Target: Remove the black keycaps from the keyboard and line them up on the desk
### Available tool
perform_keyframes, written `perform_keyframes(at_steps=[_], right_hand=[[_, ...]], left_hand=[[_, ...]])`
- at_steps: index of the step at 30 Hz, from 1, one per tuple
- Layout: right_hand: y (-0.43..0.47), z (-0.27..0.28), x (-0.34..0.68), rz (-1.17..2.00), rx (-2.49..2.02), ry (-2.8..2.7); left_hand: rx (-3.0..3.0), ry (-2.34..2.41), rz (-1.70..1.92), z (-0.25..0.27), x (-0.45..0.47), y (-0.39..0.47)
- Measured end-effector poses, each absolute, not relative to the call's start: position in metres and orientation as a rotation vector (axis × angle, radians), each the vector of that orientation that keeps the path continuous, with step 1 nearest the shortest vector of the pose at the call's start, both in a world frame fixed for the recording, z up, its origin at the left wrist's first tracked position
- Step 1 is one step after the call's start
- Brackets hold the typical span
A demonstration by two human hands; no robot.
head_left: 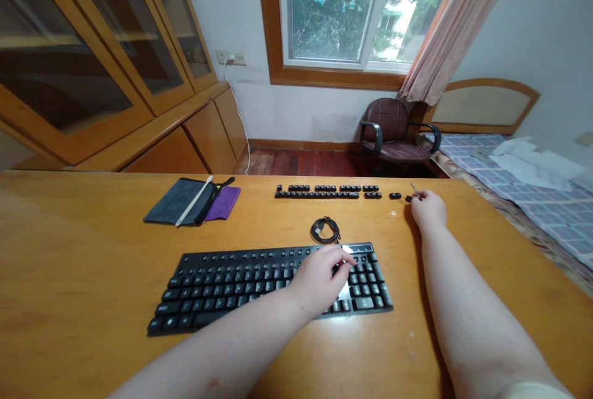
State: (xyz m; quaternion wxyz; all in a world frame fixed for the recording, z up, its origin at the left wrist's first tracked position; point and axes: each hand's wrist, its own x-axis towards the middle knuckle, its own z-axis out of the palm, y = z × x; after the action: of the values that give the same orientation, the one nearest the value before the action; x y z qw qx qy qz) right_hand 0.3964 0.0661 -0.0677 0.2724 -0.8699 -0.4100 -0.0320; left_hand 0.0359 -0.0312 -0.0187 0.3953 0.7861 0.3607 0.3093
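Observation:
A black keyboard lies on the desk; its upper rows show bare switch posts without caps. My left hand rests over its right part, fingers bent, thumb and fingertips apart above the keys near the number pad. Further off to the right, my right hand pinches a thin, pale tool, its kind too small to make out. Just beside those fingertips is a black keycap; whether they touch it I cannot tell. Loose keycaps stand in two lines, and a few more sit nearer my right hand.
A coiled black cable lies behind the keyboard. Toward the left are a grey pouch, a white stick and a purple cloth. Beyond the wooden desk stand a brown chair and a bed.

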Motion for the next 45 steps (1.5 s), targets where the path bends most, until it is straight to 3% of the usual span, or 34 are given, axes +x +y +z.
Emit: perform_keyframes(at_steps=[45], right_hand=[[0.067,-0.061,0.384,0.037,-2.366,-1.19]], left_hand=[[2.009,0.907,0.773,-0.022,0.036,-0.03]])
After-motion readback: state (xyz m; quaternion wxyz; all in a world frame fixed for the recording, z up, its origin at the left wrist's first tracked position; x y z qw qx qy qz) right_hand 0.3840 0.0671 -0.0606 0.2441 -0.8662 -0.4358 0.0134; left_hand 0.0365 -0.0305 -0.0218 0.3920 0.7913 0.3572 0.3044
